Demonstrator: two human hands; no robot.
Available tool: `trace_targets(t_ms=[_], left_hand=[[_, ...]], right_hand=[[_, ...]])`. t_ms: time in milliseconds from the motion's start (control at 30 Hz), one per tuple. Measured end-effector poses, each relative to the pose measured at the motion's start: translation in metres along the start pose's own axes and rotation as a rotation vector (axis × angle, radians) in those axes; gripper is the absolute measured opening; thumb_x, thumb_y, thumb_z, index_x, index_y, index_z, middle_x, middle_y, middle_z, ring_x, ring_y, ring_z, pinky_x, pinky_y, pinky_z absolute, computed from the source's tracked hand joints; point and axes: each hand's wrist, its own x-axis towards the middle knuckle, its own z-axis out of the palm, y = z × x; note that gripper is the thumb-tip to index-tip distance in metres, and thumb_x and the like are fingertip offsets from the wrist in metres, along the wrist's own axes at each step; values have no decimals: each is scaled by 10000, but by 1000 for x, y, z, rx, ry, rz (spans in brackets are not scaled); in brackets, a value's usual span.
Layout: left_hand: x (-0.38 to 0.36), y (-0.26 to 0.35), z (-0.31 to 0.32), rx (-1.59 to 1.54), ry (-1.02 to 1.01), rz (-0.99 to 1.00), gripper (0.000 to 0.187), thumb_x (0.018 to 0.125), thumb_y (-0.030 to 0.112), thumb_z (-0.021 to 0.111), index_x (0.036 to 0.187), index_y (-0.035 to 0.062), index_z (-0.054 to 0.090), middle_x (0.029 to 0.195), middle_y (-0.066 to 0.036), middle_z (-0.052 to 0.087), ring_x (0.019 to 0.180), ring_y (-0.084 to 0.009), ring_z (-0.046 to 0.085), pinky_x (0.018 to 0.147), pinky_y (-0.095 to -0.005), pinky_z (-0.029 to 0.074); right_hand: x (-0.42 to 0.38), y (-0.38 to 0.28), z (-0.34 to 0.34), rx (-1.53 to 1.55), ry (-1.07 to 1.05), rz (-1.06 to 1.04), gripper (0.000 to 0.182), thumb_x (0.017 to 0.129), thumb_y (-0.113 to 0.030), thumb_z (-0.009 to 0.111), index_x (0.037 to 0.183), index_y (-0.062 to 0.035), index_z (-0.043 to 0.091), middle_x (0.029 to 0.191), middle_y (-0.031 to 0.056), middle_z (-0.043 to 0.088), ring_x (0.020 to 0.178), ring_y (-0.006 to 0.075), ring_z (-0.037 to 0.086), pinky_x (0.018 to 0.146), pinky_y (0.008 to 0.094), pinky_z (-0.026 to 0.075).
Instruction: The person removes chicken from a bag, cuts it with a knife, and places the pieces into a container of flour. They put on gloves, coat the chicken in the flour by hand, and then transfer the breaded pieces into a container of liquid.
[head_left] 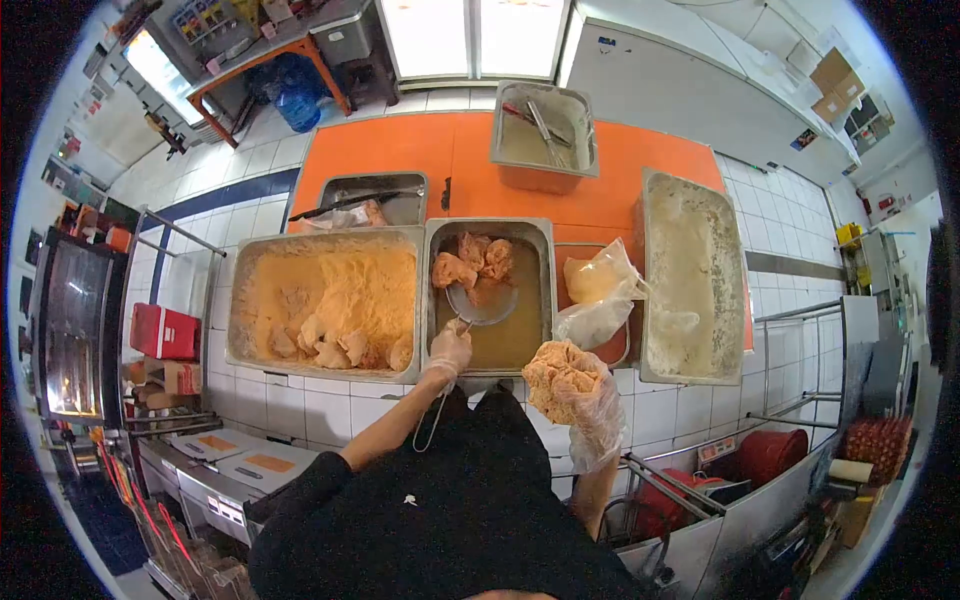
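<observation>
My left hand [450,350], in a clear plastic glove, is closed round the handle of a wire strainer [487,308]. The strainer's bowl dips into cloudy liquid in a deep metal pan [545,250], beside several raw, wet chicken pieces [476,260]. Off to the right, my right hand [598,418], also in a plastic glove, grips a clump of flour-coated chicken [563,382] in front of the pans. At left, a wide metal pan [330,234] holds orange-tinted breading flour [352,285], with coated chicken pieces [340,347] along its near side.
A bag of yellowish powder [603,283] rests in a tray right of the liquid pan. Farther right stands a long, flour-dusted pan [692,280]. Tongs [545,130] lie in a pan at the back of the orange table [400,145]. Metal racks [800,350] stand at right.
</observation>
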Motion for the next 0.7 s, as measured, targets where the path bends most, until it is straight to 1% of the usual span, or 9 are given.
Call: trace_targets(t_ms=[167,233,267,333,367,400,467,567,700], left_hand=[[14,-6,-6,-14,87,83,300,869,180,547,1127,38,602,1048,-218,656,1014,-374,615,884,-423,477],[22,-20,-3,-161,11,209,295,863,188,561,1108,29,605,1021,-215,663,990,-354,634,863,-409,480],[20,-19,-7,-159,22,207,295,863,188,561,1108,29,605,1021,-215,663,990,-354,634,863,-409,480],[17,-11,-8,-175,-78,179,284,864,186,567,1091,20,609,933,-186,675,849,-300,662,785,-383,497],[19,-11,-5,-360,-202,15,263,888,167,550,1113,41,601,744,-82,618,602,-206,587,574,-348,479],[14,2,-9,-361,-199,16,263,888,167,550,1113,41,601,744,-82,618,602,-206,587,574,-348,479],[0,24,-14,-915,-462,-245,210,948,177,519,1151,140,480,619,59,357,447,-68,317,392,-227,257],[-6,28,-4,-1135,-480,-325,155,931,193,572,1058,148,496,616,73,348,451,-55,307,390,-212,245],[-2,6,15,-1282,-561,-302,157,913,239,623,951,149,500,614,76,355,457,-50,313,393,-210,237]], right_hand=[[4,2,-5,0,-16,-2,558,777,-238,751,1225,-5,514,1061,96,628,919,211,622,818,325,514],[7,2,-5,-2,-33,-2,559,777,-238,751,1226,-5,513,1063,96,627,922,210,621,820,324,513],[8,1,-5,-3,-42,-1,560,777,-239,751,1226,-5,513,1064,97,627,923,210,621,820,324,513],[10,1,-6,-7,-57,2,561,776,-239,752,1227,-5,513,1066,98,626,926,210,620,822,324,512],[12,1,-8,-11,-63,4,562,776,-239,752,1227,-5,513,1067,98,626,927,210,620,823,324,512],[13,1,-8,-14,-68,4,563,776,-239,752,1228,-5,512,1068,98,626,929,210,620,824,323,511],[16,0,-9,-26,-80,8,564,775,-240,752,1228,-5,512,1069,99,625,931,209,619,826,323,510],[20,-1,-9,-47,-104,11,566,774,-241,753,1229,-6,512,1072,100,624,936,209,618,829,322,509],[26,-2,-8,-75,-123,19,569,773,-241,754,1231,-6,511,1076,102,623,941,209,617,833,322,508]])
